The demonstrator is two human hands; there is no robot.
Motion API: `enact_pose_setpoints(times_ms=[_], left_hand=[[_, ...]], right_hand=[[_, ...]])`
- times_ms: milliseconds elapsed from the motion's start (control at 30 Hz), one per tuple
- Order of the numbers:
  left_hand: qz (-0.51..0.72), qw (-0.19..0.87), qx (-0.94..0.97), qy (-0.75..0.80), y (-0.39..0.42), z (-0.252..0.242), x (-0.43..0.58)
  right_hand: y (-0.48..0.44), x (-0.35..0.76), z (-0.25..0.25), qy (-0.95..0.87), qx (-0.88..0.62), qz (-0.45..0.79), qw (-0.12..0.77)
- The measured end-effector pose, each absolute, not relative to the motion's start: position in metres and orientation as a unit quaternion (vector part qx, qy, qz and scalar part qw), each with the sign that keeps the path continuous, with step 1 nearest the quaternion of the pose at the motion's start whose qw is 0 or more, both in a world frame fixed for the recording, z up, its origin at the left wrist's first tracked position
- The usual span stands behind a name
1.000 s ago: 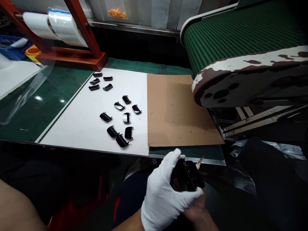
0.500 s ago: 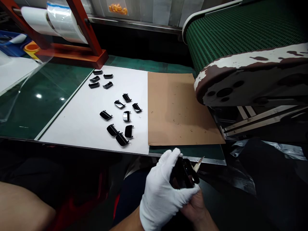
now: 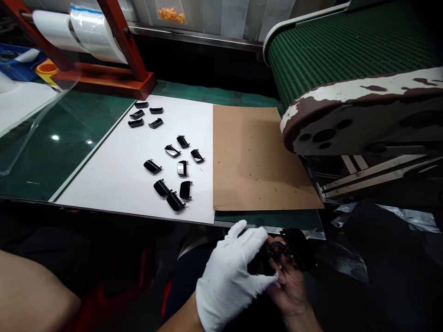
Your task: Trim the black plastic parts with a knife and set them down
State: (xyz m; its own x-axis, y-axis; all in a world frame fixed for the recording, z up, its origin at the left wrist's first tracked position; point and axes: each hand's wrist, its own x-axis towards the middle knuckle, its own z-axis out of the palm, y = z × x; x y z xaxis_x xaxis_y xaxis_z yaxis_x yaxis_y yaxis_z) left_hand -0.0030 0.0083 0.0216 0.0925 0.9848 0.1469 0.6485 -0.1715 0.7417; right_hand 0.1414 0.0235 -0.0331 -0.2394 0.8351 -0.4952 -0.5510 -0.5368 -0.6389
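Note:
Below the table's front edge, my left hand (image 3: 231,276) in a white glove is closed around a small glossy black plastic part (image 3: 277,251). My bare right hand (image 3: 290,288) sits under it and to the right, its fingers curled on the same black part and another dark piece (image 3: 299,249). Several more black plastic parts (image 3: 173,170) lie scattered on the white sheet (image 3: 114,175), with a tidier group (image 3: 145,116) at its far corner.
A brown cardboard sheet (image 3: 256,161) lies right of the white sheet. A green conveyor belt (image 3: 332,46) with a worn white and brown side plate (image 3: 360,115) overhangs the right. A red stand (image 3: 104,78) with rolls of clear film (image 3: 86,34) stands at the back left.
My hands have shifted lower and slightly right. The black part has turned and moved toward my right hand, and the pale blade tip seen earlier above the hands is out of sight.

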Motion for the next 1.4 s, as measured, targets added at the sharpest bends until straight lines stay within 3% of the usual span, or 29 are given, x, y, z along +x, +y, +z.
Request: enact_pose_setpoints(times_ms=[233, 1000, 1133, 1300, 1400], left_hand=[[0.211, 0.348, 0.704, 0.582, 0.008, 0.018, -0.012], [0.139, 0.348, 0.732, 0.569, -0.002, 0.009, 0.001], [0.192, 0.358, 0.729, 0.551, 0.001, 0.012, -0.001], [0.306, 0.355, 0.711, 0.525, 0.002, 0.021, -0.002], [0.349, 0.328, 0.700, 0.531, -0.001, 0.024, 0.004]], right_hand=[[0.022, 0.156, -0.027, -0.307, -0.453, 0.695, 0.467], [0.017, 0.165, 0.002, -0.657, -0.493, 0.506, 0.263], [0.018, 0.171, 0.000, -0.622, -0.488, 0.530, 0.306], [0.013, 0.173, -0.016, -0.360, -0.470, 0.643, 0.485], [0.009, 0.161, -0.018, -0.280, -0.456, 0.655, 0.535]])
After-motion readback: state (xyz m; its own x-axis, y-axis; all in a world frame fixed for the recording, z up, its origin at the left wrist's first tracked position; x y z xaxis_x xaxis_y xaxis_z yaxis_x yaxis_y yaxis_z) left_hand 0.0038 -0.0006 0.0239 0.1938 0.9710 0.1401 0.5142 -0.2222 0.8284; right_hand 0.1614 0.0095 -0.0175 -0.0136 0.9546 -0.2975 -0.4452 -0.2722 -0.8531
